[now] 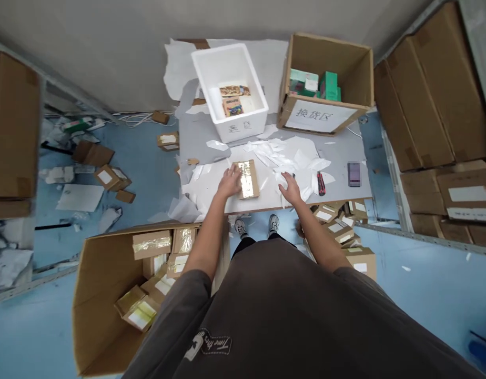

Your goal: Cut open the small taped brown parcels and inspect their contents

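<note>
1. The left hand (229, 181) lies against the left side of the small taped box (248, 181), fingers over its edge; whether it grips cannot be told.
2. The right hand (291, 189) is well apart from that box, thumb and fingers parted, among white paper scraps (266, 153).
3. The box lies near the front edge of the grey table (345, 145).
4. Right of the right hand lie a red-and-black tool (321, 183) and, farther off, a blurred dark device (354, 175).
5. Behind stand a white bin (243, 130) and a cardboard carton (325, 117) holding green packs (328, 85).
</note>
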`<control>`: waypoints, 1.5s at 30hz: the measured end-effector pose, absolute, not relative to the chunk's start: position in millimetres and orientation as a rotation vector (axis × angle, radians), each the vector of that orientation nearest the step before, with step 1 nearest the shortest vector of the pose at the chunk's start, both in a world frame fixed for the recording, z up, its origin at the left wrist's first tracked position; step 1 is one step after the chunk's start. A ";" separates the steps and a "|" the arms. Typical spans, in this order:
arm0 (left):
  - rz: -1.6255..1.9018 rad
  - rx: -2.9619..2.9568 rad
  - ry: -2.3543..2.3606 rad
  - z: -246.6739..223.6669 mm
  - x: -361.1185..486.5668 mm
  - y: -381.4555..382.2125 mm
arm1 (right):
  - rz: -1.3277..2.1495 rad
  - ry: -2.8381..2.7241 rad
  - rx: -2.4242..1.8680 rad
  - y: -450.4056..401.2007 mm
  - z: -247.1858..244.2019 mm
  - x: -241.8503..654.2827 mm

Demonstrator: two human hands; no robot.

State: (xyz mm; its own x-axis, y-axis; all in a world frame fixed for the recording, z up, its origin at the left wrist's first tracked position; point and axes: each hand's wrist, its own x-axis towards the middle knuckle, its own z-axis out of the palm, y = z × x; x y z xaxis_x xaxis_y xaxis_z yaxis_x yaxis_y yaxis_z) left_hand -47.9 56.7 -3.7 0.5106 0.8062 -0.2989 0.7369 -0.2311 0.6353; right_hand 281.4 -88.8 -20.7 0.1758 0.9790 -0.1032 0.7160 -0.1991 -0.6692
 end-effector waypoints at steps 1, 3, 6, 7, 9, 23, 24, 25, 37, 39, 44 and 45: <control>0.028 2.030 1.239 -3.7 -46.6 70.8 | 0.700 -1.570 -2.024 -94.5 -19.9 297.9; -0.143 2.071 1.220 -5.4 -42.0 93.4 | 0.657 -1.527 -2.107 -106.8 -20.6 329.8; -0.311 2.100 1.204 -8.4 -35.5 107.4 | 0.656 -1.469 -2.207 -120.4 -30.6 368.3; -0.343 2.105 1.216 -8.8 -34.6 106.8 | 0.677 -1.450 -2.229 -121.9 -36.7 377.4; -0.382 2.105 1.272 -8.5 -35.0 99.3 | 0.744 -1.421 -2.249 -119.7 -52.7 389.3; -0.218 1.922 1.546 -17.1 -28.6 10.1 | 1.035 -1.299 -2.565 -68.5 -108.4 364.9; -0.178 1.901 1.551 -18.7 -28.1 8.5 | 1.004 -1.318 -2.540 -64.6 -99.8 363.5; -0.142 1.881 1.558 -20.4 -27.5 7.2 | 0.972 -1.344 -2.497 -60.0 -89.5 360.7; 0.244 1.646 1.679 -27.3 6.1 -19.1 | 1.058 -2.076 -2.107 11.8 9.9 177.7; 0.147 1.672 1.685 -20.0 8.7 -18.5 | 1.052 -2.141 -2.168 15.9 13.1 163.0; -0.118 1.764 1.676 0.0 6.6 -16.7 | 0.981 -2.205 -2.320 10.2 20.5 152.0; -0.133 1.775 1.661 2.2 5.2 -16.7 | 0.974 -2.193 -2.344 7.9 21.7 151.0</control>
State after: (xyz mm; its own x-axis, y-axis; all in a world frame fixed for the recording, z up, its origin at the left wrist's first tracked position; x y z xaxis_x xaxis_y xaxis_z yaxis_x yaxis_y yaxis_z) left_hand 5.2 -16.7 2.2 0.1753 0.8400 -0.5135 0.9112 0.0591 0.4077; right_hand 151.0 7.9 21.7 -0.0122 0.8421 -0.5392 0.9647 -0.1319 -0.2279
